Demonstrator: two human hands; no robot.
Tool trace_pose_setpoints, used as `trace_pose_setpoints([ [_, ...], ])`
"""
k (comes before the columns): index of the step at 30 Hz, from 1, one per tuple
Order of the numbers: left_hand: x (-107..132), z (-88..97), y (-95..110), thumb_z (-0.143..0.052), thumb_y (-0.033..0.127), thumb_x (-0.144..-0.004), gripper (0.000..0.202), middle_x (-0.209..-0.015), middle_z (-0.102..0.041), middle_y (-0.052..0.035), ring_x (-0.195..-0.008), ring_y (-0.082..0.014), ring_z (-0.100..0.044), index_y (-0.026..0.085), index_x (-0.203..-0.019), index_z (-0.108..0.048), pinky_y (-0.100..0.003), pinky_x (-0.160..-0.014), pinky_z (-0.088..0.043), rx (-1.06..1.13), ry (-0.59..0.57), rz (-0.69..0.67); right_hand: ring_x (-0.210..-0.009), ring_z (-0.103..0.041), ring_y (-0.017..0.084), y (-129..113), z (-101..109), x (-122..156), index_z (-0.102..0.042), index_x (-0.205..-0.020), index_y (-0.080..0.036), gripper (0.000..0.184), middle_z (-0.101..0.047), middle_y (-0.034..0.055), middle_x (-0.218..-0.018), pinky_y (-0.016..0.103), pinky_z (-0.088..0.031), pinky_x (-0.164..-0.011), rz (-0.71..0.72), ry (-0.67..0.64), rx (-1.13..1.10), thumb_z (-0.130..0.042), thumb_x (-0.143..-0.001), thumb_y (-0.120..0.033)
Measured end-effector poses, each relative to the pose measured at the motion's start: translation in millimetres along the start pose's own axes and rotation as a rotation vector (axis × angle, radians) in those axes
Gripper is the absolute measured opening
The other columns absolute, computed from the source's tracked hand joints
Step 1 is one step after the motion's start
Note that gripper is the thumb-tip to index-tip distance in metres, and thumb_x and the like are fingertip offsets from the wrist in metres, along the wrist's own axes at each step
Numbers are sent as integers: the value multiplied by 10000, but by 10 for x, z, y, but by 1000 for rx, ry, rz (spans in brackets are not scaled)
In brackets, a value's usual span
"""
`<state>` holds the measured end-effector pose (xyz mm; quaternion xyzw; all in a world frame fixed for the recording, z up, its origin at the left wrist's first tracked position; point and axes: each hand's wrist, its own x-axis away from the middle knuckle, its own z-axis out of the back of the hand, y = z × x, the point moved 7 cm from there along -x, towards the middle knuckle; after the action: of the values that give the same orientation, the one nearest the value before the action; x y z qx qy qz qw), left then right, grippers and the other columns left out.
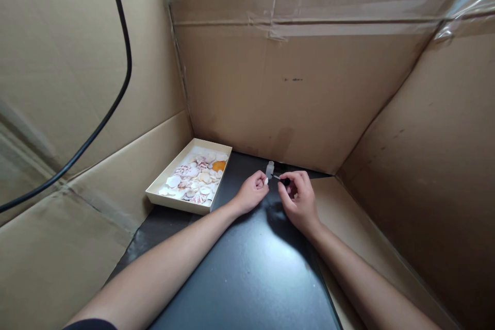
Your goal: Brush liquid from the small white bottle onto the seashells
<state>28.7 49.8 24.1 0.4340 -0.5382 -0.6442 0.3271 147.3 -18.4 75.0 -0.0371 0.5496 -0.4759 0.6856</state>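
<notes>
Cardboard walls (247, 87) flank our tabletop (247, 273); near its far edge our left hand (250, 193) pinches a white shell (266, 181), our right hand (300, 200) a black-capped applicator (285, 182), stem pointing left toward the bottle (269, 168).

The hands (251, 194) are bare, the left sleeve (91, 325) dark.

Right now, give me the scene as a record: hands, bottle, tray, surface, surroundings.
Left hand: pinching a small white piece, likely a shell
Right hand: holding a black-capped applicator, thin rod pointing left
Bottle: small, translucent, upright beyond the hands
Tray: left of the left hand, holding many shells, one orange
Surface: dark table
Surroundings: cardboard walls, black cable at left
</notes>
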Motion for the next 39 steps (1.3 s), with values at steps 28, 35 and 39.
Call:
trace_pose_setpoints([
  [28,4,2,16,-526,154,-727,131,-614,-355,74,-573,-67,-322,176,-732,-397,-187,-549,-256,-9,11,22,-592,-480,102,22,-3,1,-567,-975,-213,134,-472,30,-906,253,-442,-533,-13,-1,-7,-551,-842,-205],
  [35,8,8,25,-516,159,-724,124,-610,-343,79,-561,-73,-308,181,-729,-394,-202,-544,-243,-4,8,14,-573,-472,94,33,-31,0,-566,-982,-213,144,-466,24,-903,257,-444,-542,-13,-22,-5,-550,-839,-197],
  [39,11,5,23,-519,166,-723,126,-616,-349,77,-566,-75,-315,182,-729,-394,-203,-548,-247,-5,6,12,-594,-481,103,31,-23,-3,-564,-979,-212,132,-479,27,-905,257,-442,-547,-10,-17,-13,-543,-848,-208],
])
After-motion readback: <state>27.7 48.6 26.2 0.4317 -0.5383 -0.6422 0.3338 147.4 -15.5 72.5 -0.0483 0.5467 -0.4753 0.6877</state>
